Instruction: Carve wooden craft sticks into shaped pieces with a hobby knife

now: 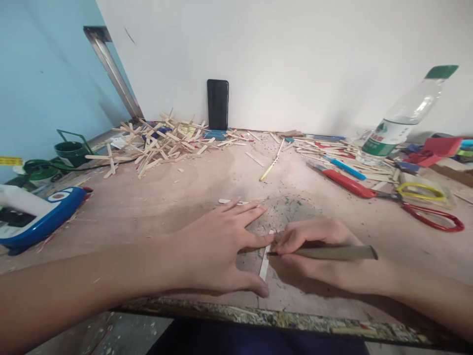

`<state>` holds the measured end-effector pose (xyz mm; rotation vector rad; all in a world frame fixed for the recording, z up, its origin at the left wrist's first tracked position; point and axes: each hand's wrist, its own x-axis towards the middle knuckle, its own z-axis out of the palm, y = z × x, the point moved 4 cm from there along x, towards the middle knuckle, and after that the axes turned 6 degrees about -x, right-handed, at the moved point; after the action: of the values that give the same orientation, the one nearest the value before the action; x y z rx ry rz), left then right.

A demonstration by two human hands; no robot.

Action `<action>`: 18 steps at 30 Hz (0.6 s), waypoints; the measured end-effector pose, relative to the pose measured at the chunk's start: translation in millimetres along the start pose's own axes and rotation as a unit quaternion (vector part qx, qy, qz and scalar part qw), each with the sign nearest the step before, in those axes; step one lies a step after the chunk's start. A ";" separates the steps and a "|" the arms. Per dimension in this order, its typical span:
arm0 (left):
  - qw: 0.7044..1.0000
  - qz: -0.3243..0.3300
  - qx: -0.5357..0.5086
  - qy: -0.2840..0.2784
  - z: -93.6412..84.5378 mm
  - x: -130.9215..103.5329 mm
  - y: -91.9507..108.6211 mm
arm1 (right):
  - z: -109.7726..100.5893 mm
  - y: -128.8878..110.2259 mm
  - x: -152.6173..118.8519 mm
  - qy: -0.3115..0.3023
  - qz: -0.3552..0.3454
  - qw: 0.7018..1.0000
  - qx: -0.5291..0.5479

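Observation:
A pale wooden stick (264,266) lies on the wooden tabletop (155,207) near its front edge, tilted slightly. My left hand (221,246) is spread flat beside it, with the index finger and thumb touching the stick's two end regions. Closed in a pinch, my right hand (321,251) holds a brownish tool (343,253) whose dark tip meets the stick's right side between those two fingers. Another pale stick (223,201) lies partly under my left fingertips. Small green and dark shavings are scattered around both hands.
A pile of sticks (162,143) and an upright phone (218,104) stand at the back. To the right are a red-handled cutter (347,183), scissors (421,197), a blue pen (345,167) and a water bottle (391,128). A blue-and-white device (55,212) sits left.

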<state>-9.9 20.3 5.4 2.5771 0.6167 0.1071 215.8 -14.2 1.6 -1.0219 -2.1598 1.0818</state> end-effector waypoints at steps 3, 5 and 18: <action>0.999 -0.035 0.003 -0.018 -2.3 3.0 1.2 | 2.6 -2.9 0.2 0.011 -0.027 1.000 -0.010; 0.998 -0.050 0.001 -0.028 -3.3 4.6 2.3 | 3.8 -5.8 0.3 0.016 -0.050 0.998 -0.016; 0.999 -0.033 -0.007 -0.007 -2.2 4.9 0.6 | 4.1 -14.3 -2.3 0.033 -0.044 0.998 -0.032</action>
<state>-5.6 23.0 7.4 2.5390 0.6921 0.0723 208.5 -23.5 10.9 -0.9660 -2.1769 0.9313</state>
